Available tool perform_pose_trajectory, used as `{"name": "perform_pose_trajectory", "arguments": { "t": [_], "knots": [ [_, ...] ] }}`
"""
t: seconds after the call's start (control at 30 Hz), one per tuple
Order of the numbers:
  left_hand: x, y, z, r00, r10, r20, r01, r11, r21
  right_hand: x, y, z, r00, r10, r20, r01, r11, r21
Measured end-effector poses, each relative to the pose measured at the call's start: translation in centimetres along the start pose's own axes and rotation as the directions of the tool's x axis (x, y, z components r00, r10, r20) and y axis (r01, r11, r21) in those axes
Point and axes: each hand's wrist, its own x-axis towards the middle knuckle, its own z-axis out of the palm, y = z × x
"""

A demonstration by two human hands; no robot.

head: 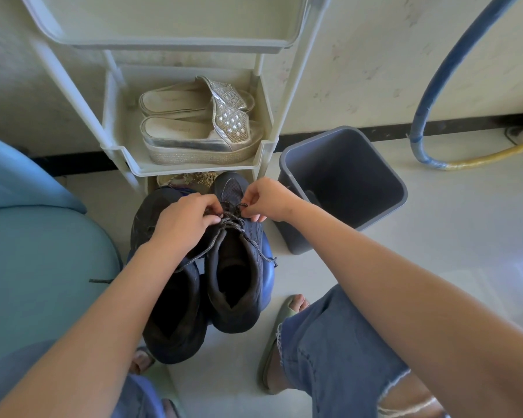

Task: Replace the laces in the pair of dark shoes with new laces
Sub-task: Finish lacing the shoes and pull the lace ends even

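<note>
Two dark shoes stand side by side, toes away from me, on a blue stool (267, 276) between my knees. The right shoe (234, 267) carries a grey speckled lace (239, 226) threaded through its front eyelets, with loose ends trailing down both sides. The left shoe (172, 309) is partly covered by my left forearm; whether it has a lace is hidden. My left hand (183, 221) pinches the lace at the left of the eyelets. My right hand (267, 203) pinches a lace loop just right of it.
A white plastic shoe rack (191, 170) stands right behind the shoes, with silver platform sandals (200, 128) on its shelf. A grey bin (341, 185) sits to the right, a teal seat (43, 257) to the left. A blue and yellow hose (429, 122) curves at the far right.
</note>
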Motion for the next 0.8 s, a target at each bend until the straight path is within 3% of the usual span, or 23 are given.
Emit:
{"name": "perform_pose_trajectory", "arguments": {
  "t": [0.17,0.33,0.43,0.67,0.8],
  "knots": [
    [0.0,0.3,0.6,0.985,0.028,-0.172,-0.019,0.998,0.055,-0.5,-0.2,-0.2,1.0,-0.011,0.027,0.01,1.0,0.023],
    [-0.2,0.8,1.0,0.961,0.126,-0.248,-0.07,0.973,0.222,-0.7,-0.4,-0.7,0.999,0.007,0.041,-0.008,1.0,0.026],
    [0.0,0.5,1.3,0.97,0.073,-0.23,-0.027,0.981,0.194,-0.8,-0.2,-0.9,0.997,0.015,0.07,-0.018,0.999,0.043],
    [0.2,0.5,1.8,0.989,0.036,-0.142,-0.027,0.998,0.062,-1.5,0.5,-0.9,0.959,-0.035,0.282,-0.001,0.992,0.129],
    [0.3,0.9,1.4,0.992,0.035,-0.125,-0.04,0.999,-0.032,-1.3,0.2,-0.5,0.974,-0.028,0.225,0.005,0.995,0.104]
  ]
}}
